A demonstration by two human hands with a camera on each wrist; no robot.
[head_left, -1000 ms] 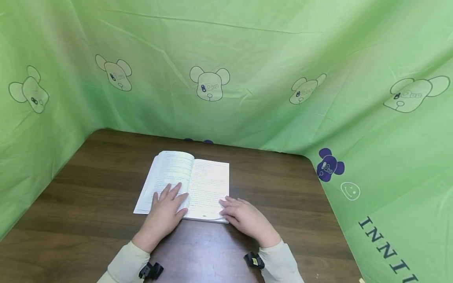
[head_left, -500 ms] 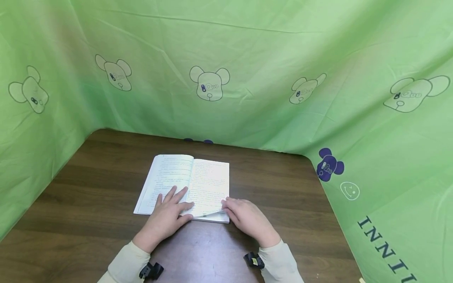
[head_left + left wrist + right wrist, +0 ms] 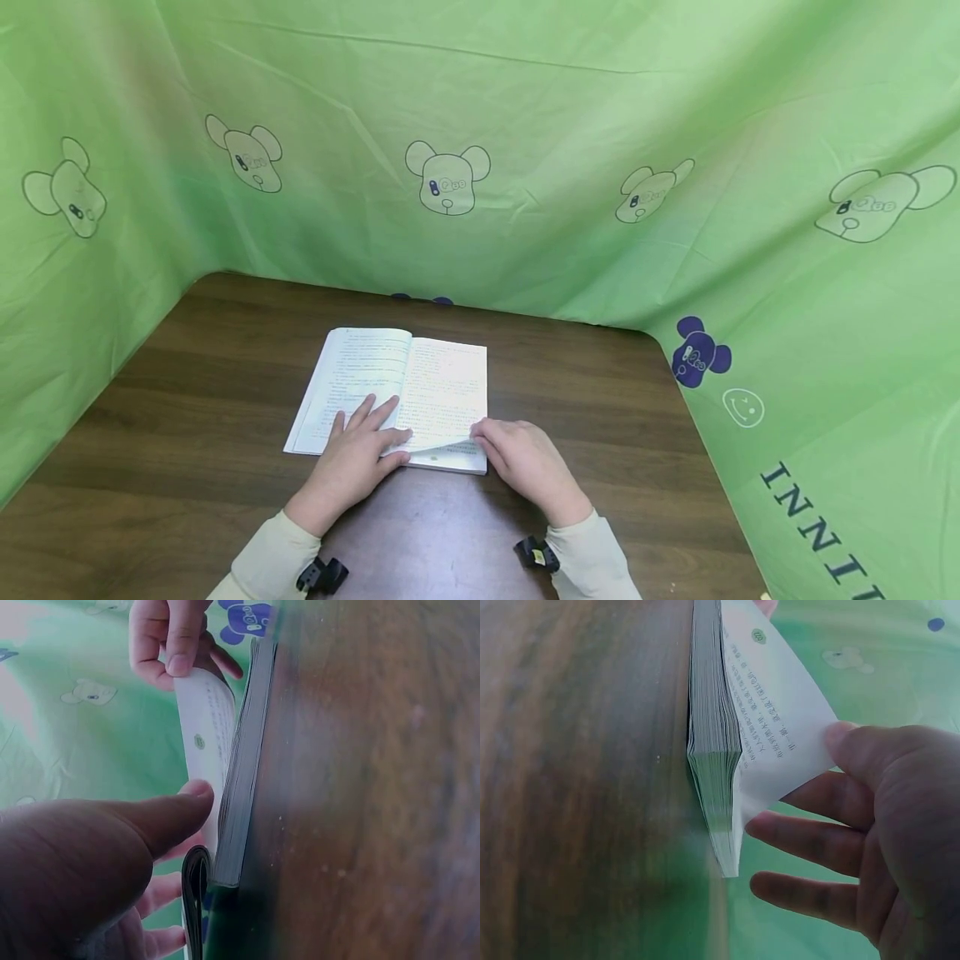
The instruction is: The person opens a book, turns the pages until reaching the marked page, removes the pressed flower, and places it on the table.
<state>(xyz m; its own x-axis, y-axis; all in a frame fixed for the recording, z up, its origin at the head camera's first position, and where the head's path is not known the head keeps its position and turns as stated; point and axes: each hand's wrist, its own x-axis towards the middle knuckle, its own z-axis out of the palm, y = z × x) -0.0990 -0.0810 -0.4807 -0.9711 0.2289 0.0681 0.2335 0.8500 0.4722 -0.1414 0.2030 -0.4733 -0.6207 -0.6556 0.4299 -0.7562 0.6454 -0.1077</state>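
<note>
An open book (image 3: 442,383) with printed white pages lies on the wooden table. My left hand (image 3: 348,458) rests on its lower left page, fingers spread, the thumb and index finger reaching past the middle fold. At the lower right corner, my right hand (image 3: 525,462) pinches a single page (image 3: 787,712) between thumb and index finger. That page's bottom edge curls up from the thick stack (image 3: 712,727) beneath it. In the right wrist view the other fingers of that hand extend below the page. The left wrist view shows the lifted page (image 3: 202,727) bowed away from the stack.
The brown wooden table (image 3: 187,400) reaches around the book on all sides. A green cloth (image 3: 525,100) with bear-head prints hangs behind the table and along both sides. Each wrist carries a small black camera (image 3: 321,575) at the sleeve.
My right hand has closed on the right page's lower corner and raised it, so the bottom edge curls up. My left hand has slid slightly right, and the left page now lies flatter.
</note>
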